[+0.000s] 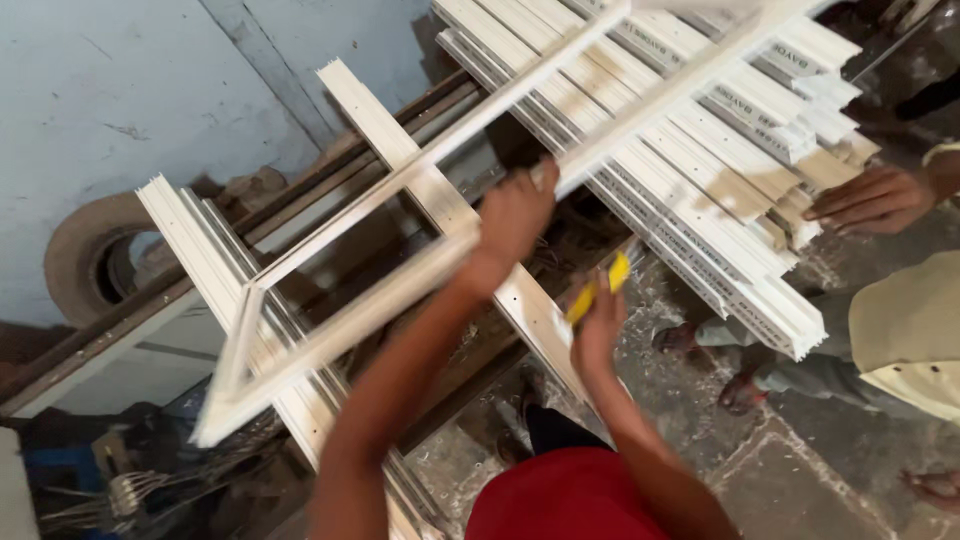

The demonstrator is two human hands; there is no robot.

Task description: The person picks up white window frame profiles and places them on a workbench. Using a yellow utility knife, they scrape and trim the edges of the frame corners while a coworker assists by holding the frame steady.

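Note:
My left hand (515, 215) grips a rail of a white frame (330, 330) made of plastic window profiles, which lies tilted across the middle of the view. My right hand (597, 325) is just below and to the right of it, closed on a yellow-handled tool (600, 287) whose tip points up toward the frame. The tool's working end is blurred and hidden behind the profiles. Both forearms reach up from the bottom of the view, over a red cloth (560, 495).
A stack of long white profiles (700, 150) slants across the upper right. Another person's hand (870, 198) rests on its end, and that person's pale shirt (910, 330) and feet (740, 390) are at right. An old tyre (95, 250) leans against the blue wall (120, 90).

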